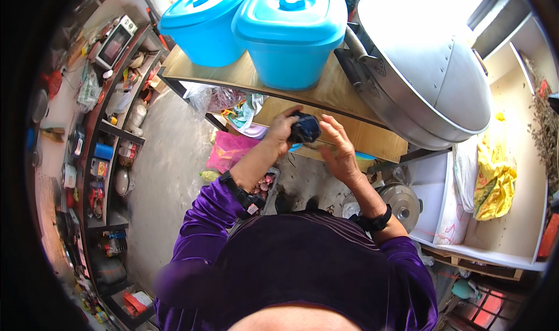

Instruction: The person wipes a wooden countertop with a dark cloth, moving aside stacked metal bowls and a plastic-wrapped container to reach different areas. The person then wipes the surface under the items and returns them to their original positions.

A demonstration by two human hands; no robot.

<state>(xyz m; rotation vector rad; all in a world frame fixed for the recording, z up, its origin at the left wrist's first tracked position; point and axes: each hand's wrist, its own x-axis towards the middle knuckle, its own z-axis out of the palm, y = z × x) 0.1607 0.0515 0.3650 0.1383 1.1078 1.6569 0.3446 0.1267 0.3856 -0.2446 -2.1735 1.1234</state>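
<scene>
My left hand (281, 130) grips a dark blue and black object (305, 127) in front of the shelf; blur leaves its kind unclear. Just to its right, my right hand (338, 147) is raised with its fingers apart, holding nothing. Beyond both hands, a light blue lidded plastic tub (288, 47) rests on the wooden shelf top (323, 96), beside a second blue lidded tub (205, 29). A large metal steamer pot (428, 68) with side handles stands on the right part of the same top.
A pink mesh bag (231, 151) and a crate of reddish bulbs (273, 180) lie low at the left. A lidded metal pot (401, 206) stands low at the right, near a yellow plastic bag (495, 173). Crowded shelving (111, 130) lines the left side.
</scene>
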